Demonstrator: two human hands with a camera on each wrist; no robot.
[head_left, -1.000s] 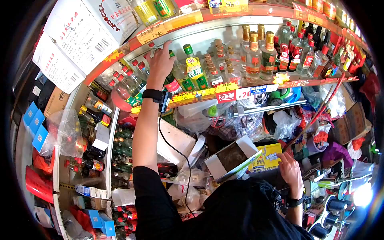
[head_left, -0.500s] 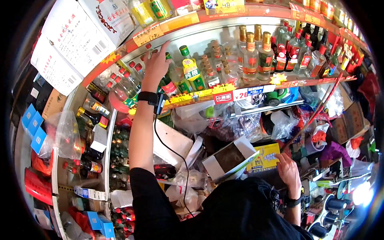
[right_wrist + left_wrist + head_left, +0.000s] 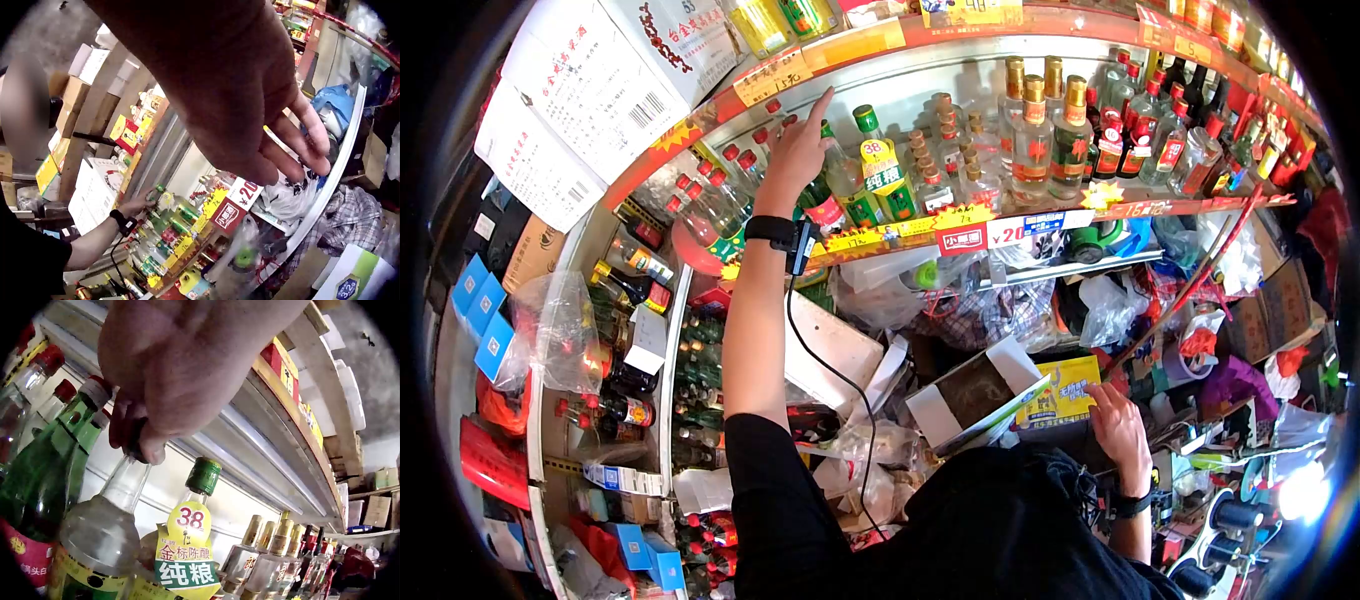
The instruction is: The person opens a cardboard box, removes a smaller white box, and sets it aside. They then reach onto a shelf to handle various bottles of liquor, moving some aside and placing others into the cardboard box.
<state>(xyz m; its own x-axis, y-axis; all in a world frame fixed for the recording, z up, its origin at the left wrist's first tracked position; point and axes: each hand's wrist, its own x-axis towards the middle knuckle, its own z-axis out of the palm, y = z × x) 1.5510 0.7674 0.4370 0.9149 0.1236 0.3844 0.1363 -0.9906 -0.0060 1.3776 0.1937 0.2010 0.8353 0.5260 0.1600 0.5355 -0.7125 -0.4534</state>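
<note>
In the head view my left hand (image 3: 796,160) reaches up to the liquor shelf, its index finger pointing upward. The left wrist view shows the thumb and fingers of that hand pinching the dark cap of a clear glass bottle (image 3: 97,531) with a yellow and green label. Just to its right stands a green-capped bottle (image 3: 190,531) with a yellow "38" neck tag. A green glass bottle (image 3: 47,469) is on its left. My right hand (image 3: 1120,428) hangs with loosely bent fingers near a yellow carton (image 3: 1062,392), holding nothing.
Small gold-capped bottles (image 3: 1032,140) line the same shelf, with a red-edged shelf (image 3: 960,30) above. An open carton (image 3: 975,395) lies below among plastic bags. A red stick (image 3: 1190,280) slants at the right. Packed bottle racks (image 3: 625,380) stand at the left.
My left hand stays among the bottles with only a slight shift, its index finger now more extended upward. The right hand has hardly moved.
</note>
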